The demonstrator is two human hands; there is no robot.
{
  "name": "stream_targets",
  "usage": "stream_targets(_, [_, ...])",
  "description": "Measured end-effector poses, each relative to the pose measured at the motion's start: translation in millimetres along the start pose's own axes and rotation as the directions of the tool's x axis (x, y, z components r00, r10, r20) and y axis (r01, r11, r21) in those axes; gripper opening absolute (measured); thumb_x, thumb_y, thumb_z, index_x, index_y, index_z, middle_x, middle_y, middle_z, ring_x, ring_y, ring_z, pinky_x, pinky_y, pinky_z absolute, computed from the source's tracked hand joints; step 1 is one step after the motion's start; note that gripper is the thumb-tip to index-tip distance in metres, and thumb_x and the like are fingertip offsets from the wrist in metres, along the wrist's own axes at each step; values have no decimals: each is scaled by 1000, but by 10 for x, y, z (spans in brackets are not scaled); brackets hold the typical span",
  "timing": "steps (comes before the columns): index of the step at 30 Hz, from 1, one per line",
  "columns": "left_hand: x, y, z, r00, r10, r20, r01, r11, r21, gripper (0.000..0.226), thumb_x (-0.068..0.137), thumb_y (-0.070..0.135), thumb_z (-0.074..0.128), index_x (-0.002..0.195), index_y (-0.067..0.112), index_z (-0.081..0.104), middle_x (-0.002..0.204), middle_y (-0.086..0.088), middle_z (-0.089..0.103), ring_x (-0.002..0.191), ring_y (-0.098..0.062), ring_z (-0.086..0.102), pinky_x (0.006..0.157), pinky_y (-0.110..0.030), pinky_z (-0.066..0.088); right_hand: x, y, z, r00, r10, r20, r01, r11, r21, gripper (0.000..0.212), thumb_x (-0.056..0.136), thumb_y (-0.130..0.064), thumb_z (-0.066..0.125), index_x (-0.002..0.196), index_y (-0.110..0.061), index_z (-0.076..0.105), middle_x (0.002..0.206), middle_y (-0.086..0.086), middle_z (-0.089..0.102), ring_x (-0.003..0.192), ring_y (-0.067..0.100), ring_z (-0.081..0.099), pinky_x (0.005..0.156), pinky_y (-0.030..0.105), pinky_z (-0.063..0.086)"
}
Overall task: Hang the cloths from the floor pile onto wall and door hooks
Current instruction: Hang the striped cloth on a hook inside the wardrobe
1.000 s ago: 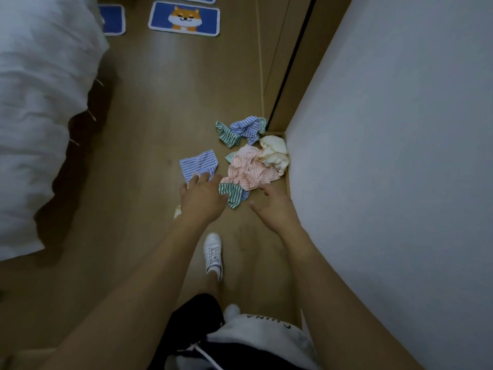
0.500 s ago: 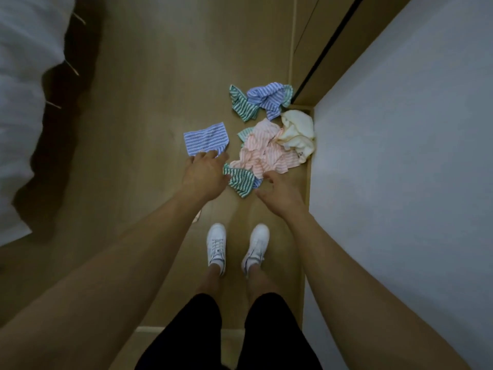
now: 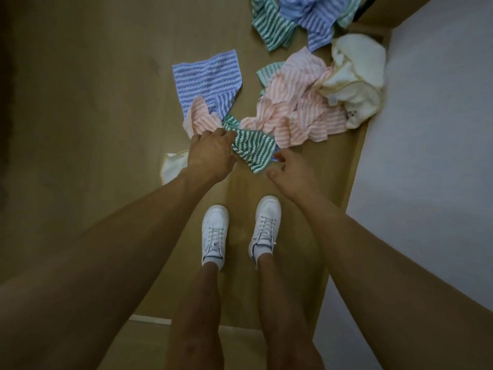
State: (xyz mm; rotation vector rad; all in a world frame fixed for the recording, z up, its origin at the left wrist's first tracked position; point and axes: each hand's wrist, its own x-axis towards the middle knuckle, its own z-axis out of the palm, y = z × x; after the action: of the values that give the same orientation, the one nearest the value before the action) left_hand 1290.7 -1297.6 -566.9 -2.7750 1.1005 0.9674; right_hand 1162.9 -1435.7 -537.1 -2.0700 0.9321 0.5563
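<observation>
Both arms reach down toward a pile of cloths on the wooden floor [image 3: 93,129], beside a pale wall [image 3: 440,129]. The left hand [image 3: 212,153] lies over the near edge of the pile with its fingers curled down onto the left end of a green striped cloth [image 3: 253,148]; whether it actually pinches the fabric cannot be told, since the fingertips are hidden under the hand. The right hand [image 3: 290,172] hovers just beside the right corner of the same cloth, thumb and fingers loosely spread with a narrow gap, holding nothing. Behind the green cloth spreads a crumpled pink striped cloth [image 3: 301,113], touching a cream towel [image 3: 357,78] that lies against the wall. A blue striped cloth [image 3: 208,81] lies flat to the left, with a small pink striped piece [image 3: 201,116] overlapping its near corner. Farther back, at the top edge, a second green striped cloth [image 3: 269,25] and a second blue striped cloth [image 3: 314,17] are bunched together. A pale cloth [image 3: 173,166] peeks out under the left wrist. Two white sneakers [image 3: 214,233] stand side by side near the pile, toes pointing toward it.
</observation>
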Motion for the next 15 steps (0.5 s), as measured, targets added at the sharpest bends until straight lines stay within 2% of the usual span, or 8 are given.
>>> stream_targets(4, [495,-105,533,1000,-1,26,2,1000,-28,59,89,36,60,143,21,41,142,-7,48,120,-37,50,99,-45,38,535,251,344,997,24,79,-21,999,-42,47,89,-26,63,132,-9,52,130,13,57,114,27,56,90,31,43])
stream_targets(7, [868,-170,859,998,17,61,-10,993,-117,66,89,32,64,147,18,35,149,-8,39,125,-38,47,100,-47,41,837,384,505,997,37,74,-33,998,-44,50,89,-27,63,135,-11,50,133,10,56,119,24,53,94,31,41])
stream_targets(10, [1225,-202,1077,993,63,102,-40,976,-213,78,88,23,67,152,11,24,157,-13,26,136,-34,39,106,-44,38,1091,499,600,995,25,98,-20,999,-51,53,89,-27,63,138,-13,48,138,7,52,123,22,51,100,31,39])
stream_targets(13, [1487,-216,1231,987,72,147,-29,962,-272,88,86,20,69,153,7,14,158,-18,20,140,-31,33,108,-42,36,1277,571,648,995,18,93,-13,998,-55,54,89,-28,64,138,-14,47,139,7,52,121,23,52,100,31,39])
stream_targets(15, [1577,-230,1304,981,60,186,-6,961,-277,91,85,21,70,153,6,11,155,-21,24,137,-34,37,106,-43,38,1340,596,652,996,7,90,-1,998,-64,55,88,-29,65,138,-15,47,138,6,52,119,23,54,97,30,39])
